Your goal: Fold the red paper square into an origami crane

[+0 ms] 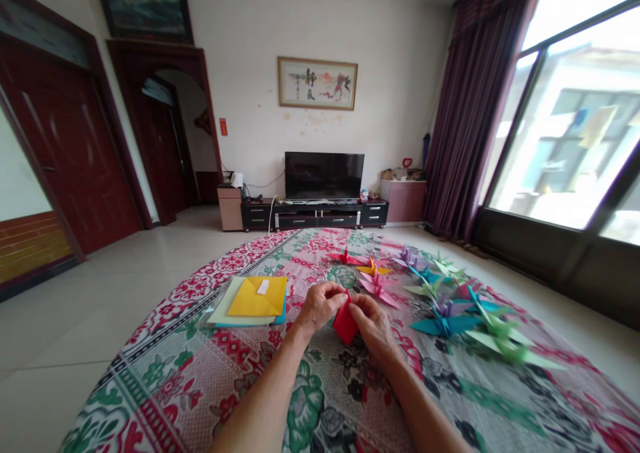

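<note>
Between my two hands is a small piece of folded red origami paper [346,326], its lower end pointing down toward the cloth. My left hand [323,304] pinches its upper left edge with thumb and forefinger. On the other side, my right hand [371,320] grips the upper right edge, thumb lying along the paper. The finer folds under the fingertips are hidden. Just beyond my hands lie a pink paper crane [379,286], a yellow-orange crane [373,266] and a red crane [346,256].
Paper sheets [257,296], yellow on top, lie at the left with a small white slip on them. Several cranes, including a blue one [445,321] and a light green one [513,340], cover the right side. A patterned tablecloth [200,373] spreads over the rounded table. A television [325,175] stands beyond.
</note>
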Demonstrator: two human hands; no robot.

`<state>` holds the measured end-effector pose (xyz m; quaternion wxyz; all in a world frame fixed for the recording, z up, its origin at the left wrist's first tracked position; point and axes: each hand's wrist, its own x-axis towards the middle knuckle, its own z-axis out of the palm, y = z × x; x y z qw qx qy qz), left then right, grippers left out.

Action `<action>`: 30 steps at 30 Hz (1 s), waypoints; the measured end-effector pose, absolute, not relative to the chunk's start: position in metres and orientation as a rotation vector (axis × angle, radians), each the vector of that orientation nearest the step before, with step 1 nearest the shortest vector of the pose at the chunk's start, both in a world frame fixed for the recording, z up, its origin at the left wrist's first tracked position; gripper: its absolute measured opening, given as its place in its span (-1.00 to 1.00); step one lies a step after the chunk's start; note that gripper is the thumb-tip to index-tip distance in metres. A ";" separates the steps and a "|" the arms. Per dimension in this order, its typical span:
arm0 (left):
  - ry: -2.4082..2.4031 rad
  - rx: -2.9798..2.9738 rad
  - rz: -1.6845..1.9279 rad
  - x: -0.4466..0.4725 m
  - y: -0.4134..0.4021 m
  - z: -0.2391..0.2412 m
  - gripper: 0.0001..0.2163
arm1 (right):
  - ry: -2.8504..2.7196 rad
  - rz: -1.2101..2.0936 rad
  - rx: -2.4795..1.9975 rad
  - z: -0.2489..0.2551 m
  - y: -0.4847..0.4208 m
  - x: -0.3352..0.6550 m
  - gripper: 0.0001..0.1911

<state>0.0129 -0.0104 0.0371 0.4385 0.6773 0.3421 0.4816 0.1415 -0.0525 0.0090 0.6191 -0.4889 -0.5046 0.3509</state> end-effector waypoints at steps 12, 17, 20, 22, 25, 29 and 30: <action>0.750 1.461 1.133 0.014 -0.008 0.034 -0.72 | -1.071 0.984 -1.024 0.024 -0.063 0.138 -0.61; 0.787 1.496 1.123 0.013 -0.012 0.038 -0.78 | -1.080 0.989 -1.044 0.027 -0.066 0.137 -0.61; 0.784 1.469 1.133 0.013 -0.013 0.038 -0.79 | -1.072 0.997 -1.061 0.029 -0.068 0.136 -0.64; 0.783 1.462 1.129 0.012 -0.012 0.037 -0.78 | -1.077 1.000 -1.070 0.031 -0.069 0.136 -0.65; 0.757 1.462 1.098 0.010 -0.009 0.034 -0.76 | -1.100 0.995 -1.074 0.031 -0.069 0.137 -0.65; 0.713 1.428 1.053 0.009 -0.007 0.028 -0.71 | -1.112 0.987 -1.073 0.029 -0.068 0.137 -0.65; 0.708 1.417 1.047 0.008 -0.006 0.027 -0.70 | -1.112 0.982 -1.072 0.028 -0.068 0.137 -0.64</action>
